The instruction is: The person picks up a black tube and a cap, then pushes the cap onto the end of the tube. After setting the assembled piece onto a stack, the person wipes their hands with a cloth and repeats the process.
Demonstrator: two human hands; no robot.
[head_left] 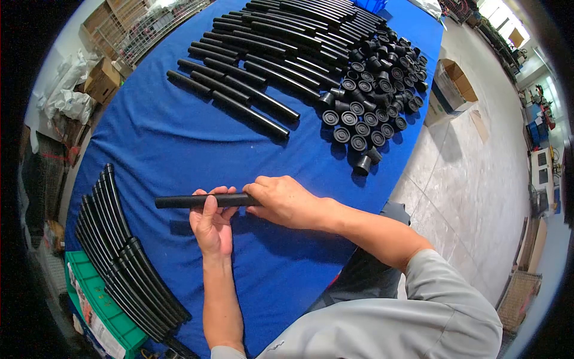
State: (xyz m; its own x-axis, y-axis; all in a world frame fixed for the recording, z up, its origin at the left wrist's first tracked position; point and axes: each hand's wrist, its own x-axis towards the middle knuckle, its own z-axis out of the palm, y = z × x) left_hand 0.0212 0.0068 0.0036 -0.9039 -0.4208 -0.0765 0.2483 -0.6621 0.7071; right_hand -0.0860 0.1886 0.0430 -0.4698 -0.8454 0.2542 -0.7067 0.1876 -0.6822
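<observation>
A straight black tube (173, 202) is held level above the blue cloth, its bare left end sticking out past my fingers. My left hand (214, 228) grips it near the middle from below, thumb on the near side and fingers behind. At the tube's right end, my right hand (290, 202) is wrapped over it and hides that end. Beyond my hands to the right lies a heap of black rubber end caps (359, 143), many showing ringed round faces. Rows of similar black tubes (251, 117) lie farther back.
A stack of black tubes (113, 227) lies at the left edge, beside a green bin (78, 263). Blue cloth (143, 137) covers the table. A blue container (372, 5) stands at the far end. On the floor at right is an open cardboard box (451, 87).
</observation>
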